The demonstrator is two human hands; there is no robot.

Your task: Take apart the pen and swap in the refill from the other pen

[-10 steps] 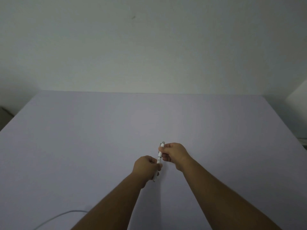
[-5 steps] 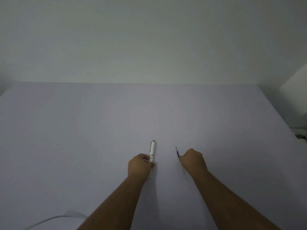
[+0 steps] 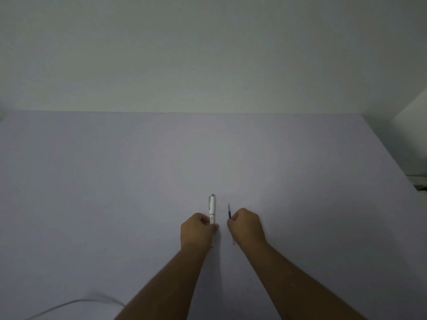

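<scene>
My left hand (image 3: 198, 230) grips the lower end of a white pen barrel (image 3: 212, 207), which points away from me with its clip end up. My right hand (image 3: 246, 225) is closed around a thin dark refill (image 3: 229, 211); its tip sticks out above the fingers and its pale tail shows below the hand. The two hands are a small gap apart, low over the pale lilac table (image 3: 138, 181). No second pen is in view.
A white cable (image 3: 76, 304) curls across the table's near left corner. The table's right edge runs diagonally at the right, with a dark object (image 3: 419, 184) just past it. A plain wall stands behind the far edge.
A second ago both hands held the pen together. They have pulled apart: the barrel stays in the left hand and the refill has come out in the right. Since half a second ago the hands drifted slightly closer.
</scene>
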